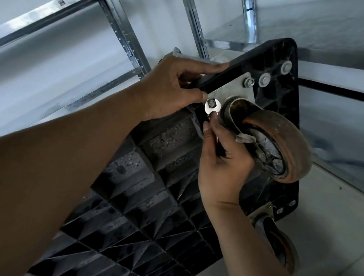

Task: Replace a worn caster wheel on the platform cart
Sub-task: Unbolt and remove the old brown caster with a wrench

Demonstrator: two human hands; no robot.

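Observation:
The black platform cart (140,213) stands tipped on edge, its ribbed underside facing me. A worn brown caster wheel (279,143) hangs from a metal mounting plate (234,89) near the cart's upper corner. My right hand (222,169) grips the handle of a silver wrench (212,108), whose head sits on a bolt at the plate's lower left corner. My left hand (176,85) grips the cart's top edge, index finger stretched along it. A second nut (248,82) shows at the plate's upper right.
A second caster (277,236) sits at the cart's lower corner near the tiled floor (341,232). Galvanised metal shelving (125,34) stands behind and to the right, its uprights and shelf edges close to the cart.

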